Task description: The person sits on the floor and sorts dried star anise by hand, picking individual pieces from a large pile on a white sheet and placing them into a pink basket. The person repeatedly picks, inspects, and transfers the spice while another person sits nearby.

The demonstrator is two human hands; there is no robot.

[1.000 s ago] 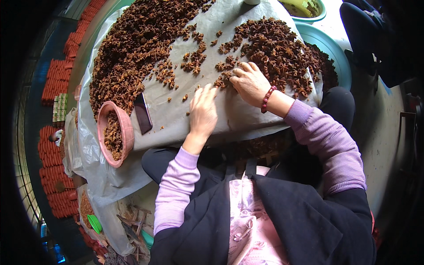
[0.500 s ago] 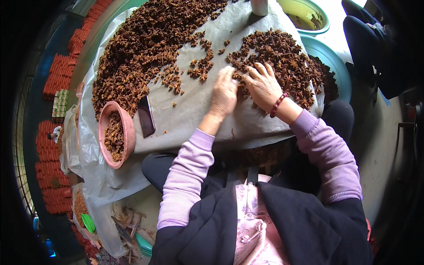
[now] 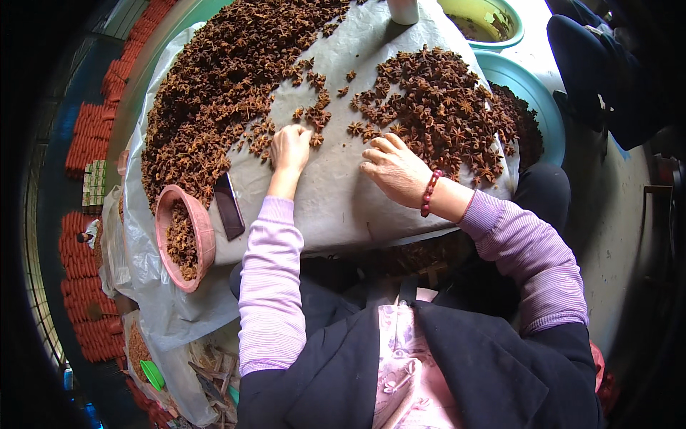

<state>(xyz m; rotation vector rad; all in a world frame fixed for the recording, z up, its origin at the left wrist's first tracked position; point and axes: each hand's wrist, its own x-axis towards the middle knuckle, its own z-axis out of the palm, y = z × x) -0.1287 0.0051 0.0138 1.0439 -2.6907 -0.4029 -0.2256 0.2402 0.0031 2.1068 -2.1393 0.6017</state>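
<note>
Right of the flat, glossy phone (image 3: 229,207), the left hand (image 3: 289,151) curls at spiky, woody star anise (image 3: 316,116); whether it grips any, I cannot tell. Farther right of the phone, the right hand (image 3: 399,171) bends loosely by a heap (image 3: 443,107), its hold unclear. A round pink bowl (image 3: 205,227) sits left of the phone.

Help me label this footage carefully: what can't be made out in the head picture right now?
All in the head view:
1. Left hand: whether it grips anything; its own back hides the palm.
2. Right hand: its palm, hidden by the hand's back.
3. Pale container: its top, cut off by the upper edge.
4. Pink bowl: its floor, covered by brown pieces.
</note>
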